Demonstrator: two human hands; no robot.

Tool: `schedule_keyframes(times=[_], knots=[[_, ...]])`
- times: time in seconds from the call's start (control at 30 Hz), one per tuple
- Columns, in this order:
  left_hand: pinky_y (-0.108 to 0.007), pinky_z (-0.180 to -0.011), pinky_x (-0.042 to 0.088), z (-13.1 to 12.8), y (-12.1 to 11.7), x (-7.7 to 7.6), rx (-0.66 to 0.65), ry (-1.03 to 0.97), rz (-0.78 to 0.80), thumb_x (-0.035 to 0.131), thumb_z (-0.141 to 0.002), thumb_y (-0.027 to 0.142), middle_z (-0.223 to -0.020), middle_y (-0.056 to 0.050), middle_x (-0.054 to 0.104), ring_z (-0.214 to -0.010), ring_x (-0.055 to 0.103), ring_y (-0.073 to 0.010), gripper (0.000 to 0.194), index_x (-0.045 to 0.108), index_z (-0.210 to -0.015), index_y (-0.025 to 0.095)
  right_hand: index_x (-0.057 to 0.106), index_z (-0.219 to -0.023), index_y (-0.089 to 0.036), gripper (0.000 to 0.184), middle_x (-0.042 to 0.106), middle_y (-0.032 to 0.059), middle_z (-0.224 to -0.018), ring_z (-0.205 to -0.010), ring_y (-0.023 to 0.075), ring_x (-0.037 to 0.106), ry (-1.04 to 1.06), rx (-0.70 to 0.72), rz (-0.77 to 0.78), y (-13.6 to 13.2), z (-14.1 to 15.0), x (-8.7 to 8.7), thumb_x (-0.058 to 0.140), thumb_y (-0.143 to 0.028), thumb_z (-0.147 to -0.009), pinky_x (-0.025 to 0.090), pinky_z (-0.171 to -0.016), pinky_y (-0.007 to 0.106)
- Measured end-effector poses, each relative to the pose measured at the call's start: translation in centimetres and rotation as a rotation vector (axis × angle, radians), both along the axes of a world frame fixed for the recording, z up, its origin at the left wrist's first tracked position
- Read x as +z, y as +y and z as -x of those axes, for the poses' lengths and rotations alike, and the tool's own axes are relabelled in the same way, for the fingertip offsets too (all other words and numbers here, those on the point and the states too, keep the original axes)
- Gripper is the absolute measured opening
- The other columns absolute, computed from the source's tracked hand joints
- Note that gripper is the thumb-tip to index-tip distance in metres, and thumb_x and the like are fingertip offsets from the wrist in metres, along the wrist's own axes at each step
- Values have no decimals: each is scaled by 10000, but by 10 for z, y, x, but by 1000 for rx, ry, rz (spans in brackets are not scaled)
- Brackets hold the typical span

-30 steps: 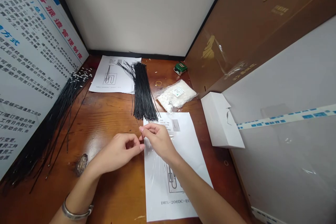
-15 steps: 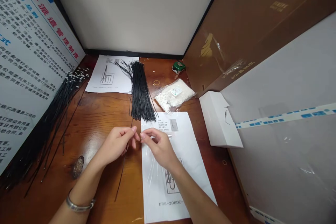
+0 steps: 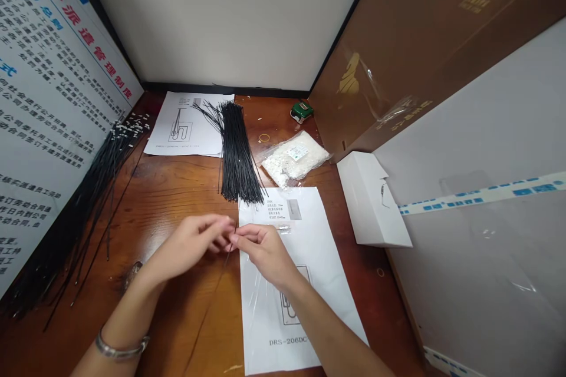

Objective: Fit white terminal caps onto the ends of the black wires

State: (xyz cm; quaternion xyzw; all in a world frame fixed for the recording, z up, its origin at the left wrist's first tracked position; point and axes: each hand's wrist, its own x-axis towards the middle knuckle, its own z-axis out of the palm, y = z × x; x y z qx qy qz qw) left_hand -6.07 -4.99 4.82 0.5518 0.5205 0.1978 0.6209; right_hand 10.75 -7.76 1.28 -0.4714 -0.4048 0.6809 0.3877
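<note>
My left hand (image 3: 190, 247) and my right hand (image 3: 263, 253) meet fingertip to fingertip over the left edge of a printed drawing sheet (image 3: 265, 318). A thin black wire (image 3: 204, 318) runs up from the table's front into the fingers of both hands. The right thumb and forefinger pinch it near its upper end. Closed round the same spot, the left fingers are slightly smeared by motion. Whatever small part may sit at the wire's tip is hidden. Just beyond the hands lies a thick bundle of black wires (image 3: 239, 159).
A clear bag of small white parts (image 3: 298, 159) lies right of the bundle, with a green tape measure (image 3: 301, 111) behind. More black wires with white ends (image 3: 84, 212) lean along the left panel. A white folded card box (image 3: 371, 200) stands right; another drawing sheet (image 3: 177, 123) lies back left.
The hands have drawn together, the left moving right to meet the right fingertips. The black wire has shifted with them and now shows between the fingers, its lower part extending nearer the front.
</note>
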Motion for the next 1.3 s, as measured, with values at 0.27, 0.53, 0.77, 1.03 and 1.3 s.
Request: schedule_keyframes(times=[0.27, 0.53, 0.77, 1.03, 1.3], knots=[[-258, -600, 511, -22, 36, -1, 383, -199, -73, 735, -710, 441, -948, -126, 733, -669, 636, -145, 401, 710, -954, 124, 655, -696, -156, 205, 715, 52, -687, -675, 173, 672, -63, 69, 49, -14, 18, -4, 669, -353, -749, 487, -683, 291], [-251, -564, 495, -36, 50, -2, 468, -324, -150, 732, -716, 399, -807, -66, 710, -541, 580, -98, 351, 693, -917, 113, 658, -708, -163, 144, 721, 63, -707, -654, 174, 653, -146, -9, -1, -16, 23, -8, 639, -303, -740, 485, -642, 294], [-241, -537, 480, -41, 57, 2, 429, -346, -186, 677, -755, 406, -825, -61, 689, -540, 576, -95, 347, 671, -954, 122, 636, -697, -177, 143, 686, 33, -657, -556, 142, 575, -177, -158, -23, -13, 28, -13, 671, -315, -702, 435, -547, 269], [-224, -548, 471, -42, 62, 5, 406, -303, -200, 731, -715, 353, -779, -51, 688, -573, 589, -102, 328, 680, -936, 117, 617, -657, -181, 184, 615, 4, -567, -522, 133, 531, -242, -254, -8, -11, 36, -16, 693, -345, -694, 428, -537, 271], [-256, -579, 506, -43, 71, 5, 419, -305, -164, 710, -740, 372, -841, -85, 730, -578, 616, -113, 310, 701, -924, 124, 650, -812, -176, 196, 706, 44, -702, -626, 166, 623, -163, -137, -78, -11, 27, -9, 644, -366, -766, 474, -601, 290]])
